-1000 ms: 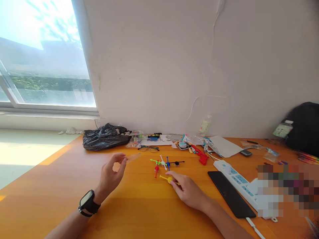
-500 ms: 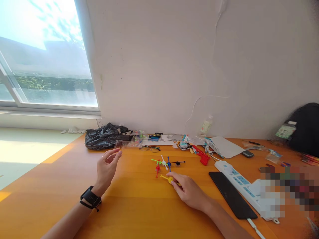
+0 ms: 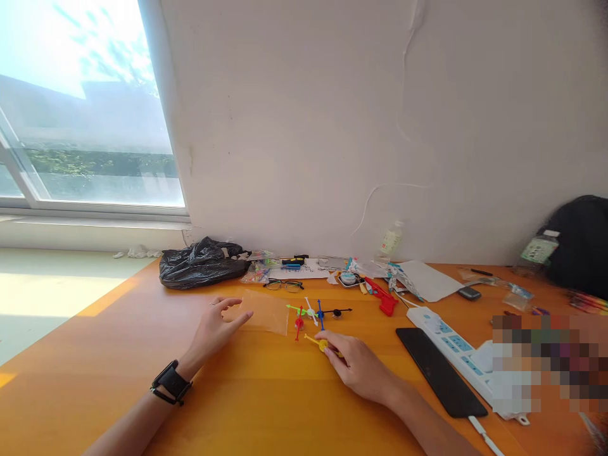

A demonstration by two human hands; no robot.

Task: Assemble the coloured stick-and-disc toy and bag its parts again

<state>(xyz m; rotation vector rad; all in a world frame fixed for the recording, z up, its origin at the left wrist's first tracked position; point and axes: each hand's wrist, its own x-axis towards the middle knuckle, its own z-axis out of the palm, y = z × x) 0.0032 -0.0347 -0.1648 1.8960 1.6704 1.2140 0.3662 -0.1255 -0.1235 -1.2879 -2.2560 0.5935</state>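
Note:
My left hand (image 3: 216,328), with a black watch on the wrist, rests low over the orange table (image 3: 266,405) with its fingers stretched out, fingertips on the edge of a clear plastic bag (image 3: 266,311) lying flat. My right hand (image 3: 357,364) lies on the table with fingers pinched on a yellow plastic stick piece (image 3: 321,343). Just beyond it lie several small coloured stick pieces (image 3: 316,311): green, white, blue, black and red.
Along the wall sit a black plastic bag (image 3: 199,264), glasses (image 3: 284,285), small packets, a red toy piece (image 3: 382,297), a bottle (image 3: 391,239) and papers. A black phone (image 3: 441,368) and white power strip (image 3: 456,348) lie to the right. A dark backpack (image 3: 579,240) is far right.
My left hand held the clear bag up in the air, then came down and laid it flat on the table beside the coloured pieces. My right hand stayed on the yellow piece.

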